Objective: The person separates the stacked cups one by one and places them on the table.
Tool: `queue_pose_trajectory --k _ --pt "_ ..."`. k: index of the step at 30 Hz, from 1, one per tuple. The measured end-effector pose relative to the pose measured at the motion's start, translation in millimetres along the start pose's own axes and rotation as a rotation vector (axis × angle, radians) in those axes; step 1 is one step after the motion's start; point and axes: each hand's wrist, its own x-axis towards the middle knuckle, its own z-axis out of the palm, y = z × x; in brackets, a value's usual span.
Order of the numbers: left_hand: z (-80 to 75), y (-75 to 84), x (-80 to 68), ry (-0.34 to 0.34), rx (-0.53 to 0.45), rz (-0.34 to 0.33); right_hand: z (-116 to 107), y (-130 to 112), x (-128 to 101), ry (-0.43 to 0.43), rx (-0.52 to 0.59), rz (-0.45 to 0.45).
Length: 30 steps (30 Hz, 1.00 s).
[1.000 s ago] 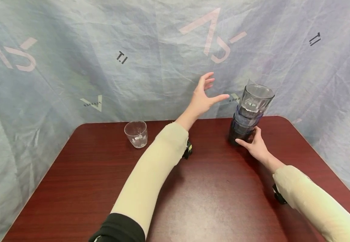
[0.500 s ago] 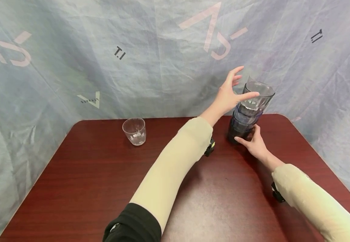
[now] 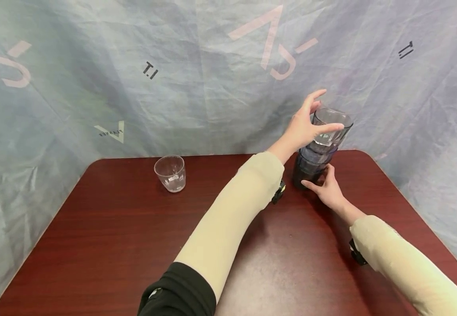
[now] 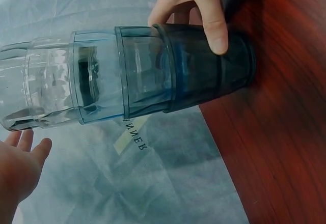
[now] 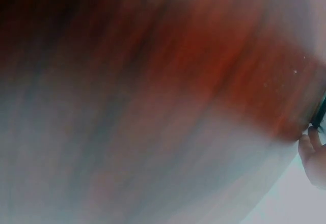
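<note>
A stack of several nested glasses [image 3: 319,156] stands on the right part of the table, with a dark glass [image 3: 306,169] lowest. Above it in the left wrist view are a bluish glass [image 4: 102,99] and a clear glass [image 4: 48,84]. My right hand [image 3: 331,193] holds the dark glass, thumb on the near side. My left hand [image 3: 304,127] is up at the top of the stack, thumb straight across the front and fingers behind. Its fingertips [image 4: 25,138] lie at the clear glass's edge; firm contact cannot be told. The right wrist view is mostly blurred.
A separate clear glass [image 3: 171,174] stands upright on the back left of the reddish-brown table [image 3: 94,228]. Directly behind the table's far edge hangs a grey printed cloth [image 3: 197,96].
My left hand has moved right from beside the stack to its top glass. The right hand stays at the dark glass. The view has shifted slightly.
</note>
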Motion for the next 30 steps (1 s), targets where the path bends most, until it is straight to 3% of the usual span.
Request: queue_pose_trajectory --k 7,30 --pt "5.7 4.8 2.5 0.001 0.065 0.02 -2.0 0.0 -2.1 0.006 0.015 -0.02" --pt "5.3 -0.8 -3.4 0.054 0.062 0.072 4.0 5.4 0.9 -0.017 0.018 0.005"
